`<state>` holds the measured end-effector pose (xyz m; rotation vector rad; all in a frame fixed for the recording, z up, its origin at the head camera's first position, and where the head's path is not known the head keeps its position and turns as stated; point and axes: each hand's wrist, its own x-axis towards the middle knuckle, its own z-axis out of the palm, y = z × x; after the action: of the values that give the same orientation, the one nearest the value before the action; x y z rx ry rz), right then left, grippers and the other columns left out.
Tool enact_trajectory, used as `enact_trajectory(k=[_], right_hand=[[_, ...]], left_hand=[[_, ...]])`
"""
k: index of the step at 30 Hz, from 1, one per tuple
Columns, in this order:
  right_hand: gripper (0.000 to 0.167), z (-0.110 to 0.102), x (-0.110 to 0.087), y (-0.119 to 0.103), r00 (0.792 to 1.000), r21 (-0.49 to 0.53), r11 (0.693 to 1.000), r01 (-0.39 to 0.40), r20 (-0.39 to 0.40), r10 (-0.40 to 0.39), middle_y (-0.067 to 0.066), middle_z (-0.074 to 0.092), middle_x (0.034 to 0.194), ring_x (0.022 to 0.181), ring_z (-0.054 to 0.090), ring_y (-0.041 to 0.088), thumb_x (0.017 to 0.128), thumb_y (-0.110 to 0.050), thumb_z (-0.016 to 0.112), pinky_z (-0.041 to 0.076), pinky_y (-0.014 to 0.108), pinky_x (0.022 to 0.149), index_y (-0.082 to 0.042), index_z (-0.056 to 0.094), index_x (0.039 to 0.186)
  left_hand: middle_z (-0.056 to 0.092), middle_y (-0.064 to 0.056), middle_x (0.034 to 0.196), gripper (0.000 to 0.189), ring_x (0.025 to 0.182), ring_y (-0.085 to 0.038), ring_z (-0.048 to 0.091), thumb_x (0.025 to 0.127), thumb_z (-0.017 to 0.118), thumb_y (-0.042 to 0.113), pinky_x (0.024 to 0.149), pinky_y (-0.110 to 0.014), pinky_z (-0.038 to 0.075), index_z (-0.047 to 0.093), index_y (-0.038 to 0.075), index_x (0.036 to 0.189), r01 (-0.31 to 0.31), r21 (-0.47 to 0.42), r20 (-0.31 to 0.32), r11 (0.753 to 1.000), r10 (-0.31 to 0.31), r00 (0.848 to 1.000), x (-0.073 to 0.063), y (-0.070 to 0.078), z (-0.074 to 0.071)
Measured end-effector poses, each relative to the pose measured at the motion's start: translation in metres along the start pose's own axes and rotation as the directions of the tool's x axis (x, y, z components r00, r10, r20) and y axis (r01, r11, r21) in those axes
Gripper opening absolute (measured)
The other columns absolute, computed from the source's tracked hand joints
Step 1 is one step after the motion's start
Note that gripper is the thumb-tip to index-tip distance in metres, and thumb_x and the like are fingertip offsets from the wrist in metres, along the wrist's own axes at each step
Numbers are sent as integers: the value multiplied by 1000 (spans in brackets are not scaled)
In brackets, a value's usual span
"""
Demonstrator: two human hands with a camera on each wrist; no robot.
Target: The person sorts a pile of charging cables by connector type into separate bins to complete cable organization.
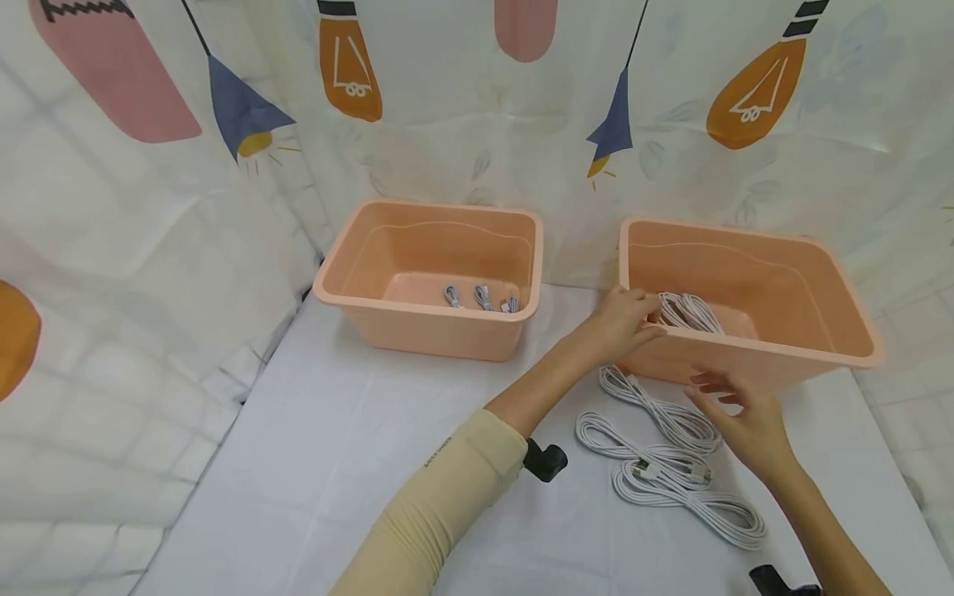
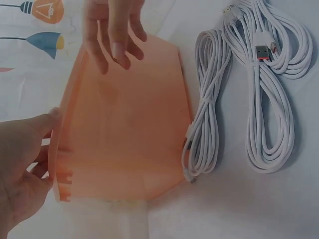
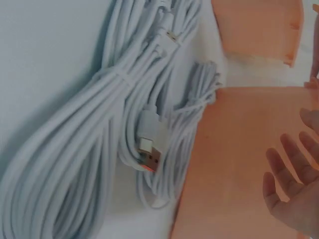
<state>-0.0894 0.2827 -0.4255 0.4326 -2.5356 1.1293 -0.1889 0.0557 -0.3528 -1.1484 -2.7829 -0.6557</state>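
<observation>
On the right bin [image 1: 790, 369], the left hand [image 1: 619, 327] gripped the rim [image 1: 775, 346]; in front, the right hand [image 1: 749, 426] hung relaxed near cables [image 1: 689, 426].

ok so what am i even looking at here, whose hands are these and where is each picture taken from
There's no machine: these are a person's two bare hands. The wide picture comes from a camera worn on the head; the two smaller ones come from cameras on the wrists. On the white-covered table stand a left bin with small cords and a right bin with coiled cable. More white coils lie in front. The left hand grips the right bin's rim; the right hand visibly holds nothing.
</observation>
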Motion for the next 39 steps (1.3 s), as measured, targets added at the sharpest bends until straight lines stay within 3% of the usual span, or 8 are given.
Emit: enact_trajectory(k=[3, 8, 14, 16, 21, 29, 39], right_hand=[[46, 8, 0, 3, 1000, 2, 1000, 1, 13, -1, 20, 73, 112, 99, 55, -18, 86, 6, 80, 42, 7, 82, -1, 69, 131], [42, 20, -3, 8, 998, -33, 999, -12, 55, 13, 21, 74, 113, 98, 56, -12, 87, 4, 79, 43, 8, 81, 2, 68, 128], [33, 34, -6, 18, 995, -80, 997, -7, 97, 14, 18, 76, 108, 93, 71, 32, 89, 1, 79, 51, 17, 79, 4, 69, 121], [31, 38, -7, 22, 993, -84, 996, -16, 114, 25, 18, 76, 108, 94, 71, 39, 90, 0, 79, 57, 26, 79, 4, 69, 120], [33, 46, -10, 28, 987, -73, 997, -39, 153, 50, 21, 75, 109, 97, 72, 43, 89, 0, 81, 61, 53, 80, 4, 68, 120], [35, 55, -11, 34, 985, -106, 994, -12, 168, 30, 19, 76, 105, 96, 72, 41, 87, 1, 83, 58, 57, 83, 4, 70, 119], [37, 61, -11, 45, 958, -109, 990, -90, 264, 116, 27, 72, 118, 113, 65, 50, 90, -4, 82, 49, 66, 97, 7, 69, 123]], left_hand=[[71, -5, 108, 22, 102, -15, 63, 104, 68, 29, 98, -26, 38, 69, 7, 105, -2, 4, -2, 1000, 2, 1000, 0, 0, 1], [71, -5, 107, 23, 100, -14, 64, 104, 68, 30, 99, -27, 38, 69, 7, 106, -5, 6, 1, 1000, 5, 1000, 1, -1, 1], [71, -5, 106, 23, 99, -15, 65, 104, 67, 30, 98, -28, 39, 70, 7, 107, -12, 19, -7, 1000, 12, 1000, 1, -1, 1], [71, -5, 105, 23, 98, -15, 65, 104, 67, 30, 97, -28, 39, 70, 7, 107, -13, 19, -10, 1000, 13, 1000, 0, -1, 1], [71, -4, 104, 23, 97, -15, 64, 104, 67, 30, 97, -27, 40, 70, 7, 108, -19, 22, -14, 1000, 19, 1000, 0, -2, 2], [70, -4, 104, 23, 99, -14, 63, 104, 67, 31, 97, -27, 39, 69, 7, 106, -15, 24, -10, 1000, 15, 1000, 1, -2, 2], [72, -3, 109, 22, 105, -14, 65, 104, 68, 31, 99, -26, 39, 69, 9, 106, 1, 34, -2, 999, -1, 1000, 2, -1, 3]])
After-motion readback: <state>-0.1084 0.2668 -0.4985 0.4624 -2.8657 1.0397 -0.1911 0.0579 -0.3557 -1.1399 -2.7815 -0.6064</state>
